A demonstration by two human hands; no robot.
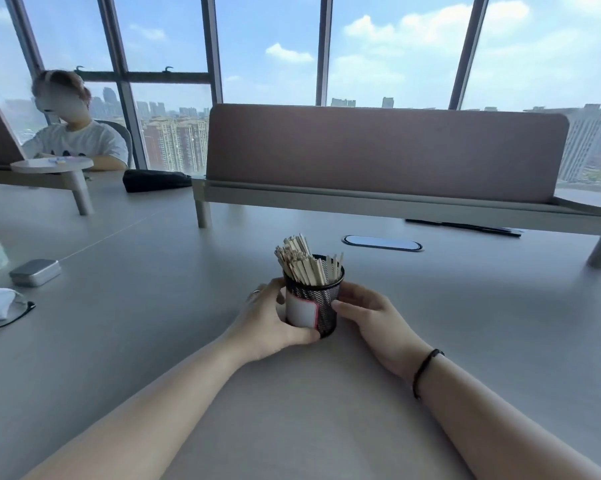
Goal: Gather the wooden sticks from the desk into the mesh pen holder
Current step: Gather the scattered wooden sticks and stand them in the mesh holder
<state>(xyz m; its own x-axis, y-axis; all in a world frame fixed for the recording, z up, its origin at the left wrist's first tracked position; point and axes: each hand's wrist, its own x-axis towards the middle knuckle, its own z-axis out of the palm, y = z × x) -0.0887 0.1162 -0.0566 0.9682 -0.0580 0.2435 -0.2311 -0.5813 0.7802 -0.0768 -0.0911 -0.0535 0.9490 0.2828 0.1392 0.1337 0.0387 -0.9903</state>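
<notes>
With the wooden sticks (304, 263) already gathered in the mesh pen holder (321, 306), it is clasped by the left hand (269, 322) and right hand (368, 315) on the tabletop (465, 323), so only release seems needed.

Both forearms are extended forward; left hand (268, 320) and right hand (371, 317) are cupped inward, fingers (344, 310) curled.

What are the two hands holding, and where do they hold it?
The mesh pen holder: left hand and right hand grip its opposite sides.
</notes>
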